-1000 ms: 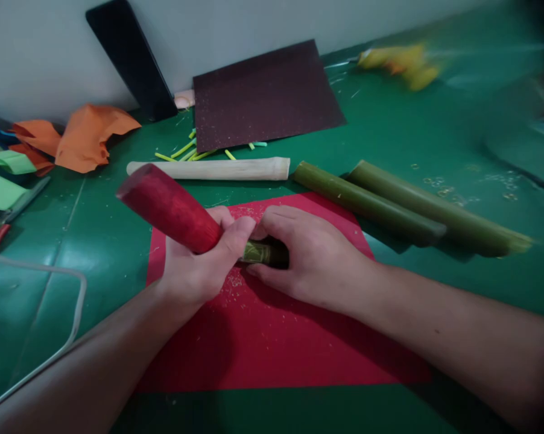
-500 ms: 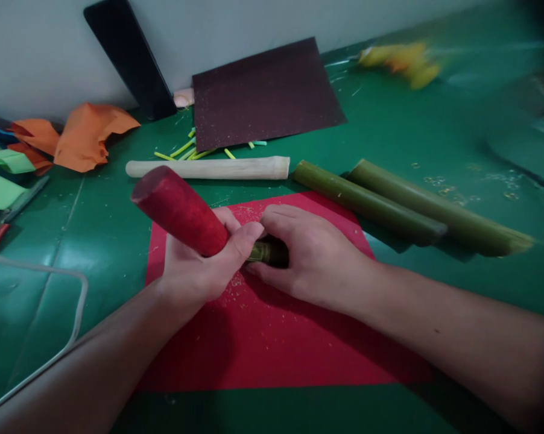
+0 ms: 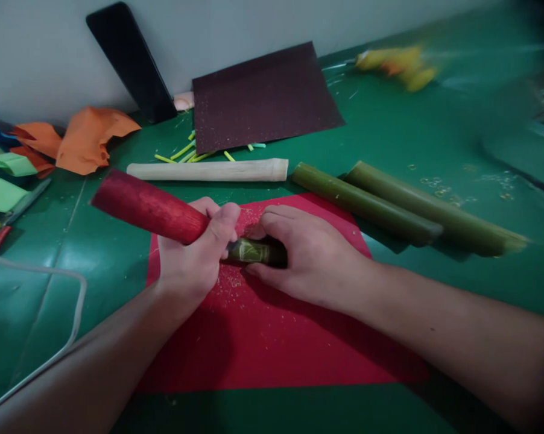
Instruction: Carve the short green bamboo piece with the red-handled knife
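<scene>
My left hand is wrapped round a thick red wooden handle, whose blunt end points to the upper left. The working end of this red-handled tool is hidden by my fingers. My right hand curls round a short dark green bamboo piece. Pale scratched lines show on the bamboo's upper face, and the left fingers sit right at its left end. Both hands are over a red sheet sprinkled with fine pale shavings.
Behind the hands lie a peeled whitish stick and two green bamboo lengths. Farther back are a dark brown sheet, a phone against the wall and a yellow glue gun. Orange paper lies left.
The red handle has tipped down toward the left, and my left hand has shifted slightly left. More of the scratched bamboo shows between the hands. My right hand has stayed almost still.
</scene>
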{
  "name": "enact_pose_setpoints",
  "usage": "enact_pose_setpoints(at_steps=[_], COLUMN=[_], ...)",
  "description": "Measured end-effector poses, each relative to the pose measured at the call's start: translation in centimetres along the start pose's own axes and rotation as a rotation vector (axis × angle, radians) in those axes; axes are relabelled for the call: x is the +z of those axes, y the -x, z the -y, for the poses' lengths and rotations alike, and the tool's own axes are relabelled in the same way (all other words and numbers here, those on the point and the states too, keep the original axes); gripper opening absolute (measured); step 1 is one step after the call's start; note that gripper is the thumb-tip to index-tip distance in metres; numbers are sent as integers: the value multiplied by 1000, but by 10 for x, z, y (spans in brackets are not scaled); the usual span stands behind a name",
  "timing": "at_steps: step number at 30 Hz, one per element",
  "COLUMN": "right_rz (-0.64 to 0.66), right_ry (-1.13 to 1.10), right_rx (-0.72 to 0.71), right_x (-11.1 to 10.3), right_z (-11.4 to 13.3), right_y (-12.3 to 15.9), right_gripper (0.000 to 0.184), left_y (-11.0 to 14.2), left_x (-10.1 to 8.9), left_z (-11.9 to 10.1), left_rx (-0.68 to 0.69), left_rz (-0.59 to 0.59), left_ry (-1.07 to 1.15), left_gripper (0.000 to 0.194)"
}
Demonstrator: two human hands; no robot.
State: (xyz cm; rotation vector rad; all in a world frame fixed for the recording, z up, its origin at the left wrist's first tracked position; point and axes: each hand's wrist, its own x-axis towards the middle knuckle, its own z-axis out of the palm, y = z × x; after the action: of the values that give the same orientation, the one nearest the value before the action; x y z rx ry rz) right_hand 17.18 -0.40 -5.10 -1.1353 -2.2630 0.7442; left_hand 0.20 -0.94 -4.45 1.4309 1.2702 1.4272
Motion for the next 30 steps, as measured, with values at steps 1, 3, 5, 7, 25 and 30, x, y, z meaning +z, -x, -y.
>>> enact_pose_setpoints(at_steps=[1, 3, 5, 7, 25, 30], right_rz=[8, 12, 2, -10, 1, -9], right_ry=[-4, -8, -5, -8, 82, 62], right_rx=[2, 4, -2, -20, -45, -46], right_x=[0, 0, 0, 1, 1, 0], right_z=[0, -1, -2, -2, 3, 3], right_y=[0, 0, 0, 0, -1, 0], right_gripper=[19, 20, 19, 18, 17, 16], left_y=[1, 3, 4, 4, 0, -1], left_x=[0, 0, 1, 3, 9, 4], left_z=[-1, -3, -6, -8, -13, -8], left_rx=[6, 25, 35, 40, -25, -113], left_rz=[24, 65, 79, 71, -110, -65], left_ry=[11, -16, -68, -99, -166, -85], left_gripper=[48, 48, 43, 38, 25, 37])
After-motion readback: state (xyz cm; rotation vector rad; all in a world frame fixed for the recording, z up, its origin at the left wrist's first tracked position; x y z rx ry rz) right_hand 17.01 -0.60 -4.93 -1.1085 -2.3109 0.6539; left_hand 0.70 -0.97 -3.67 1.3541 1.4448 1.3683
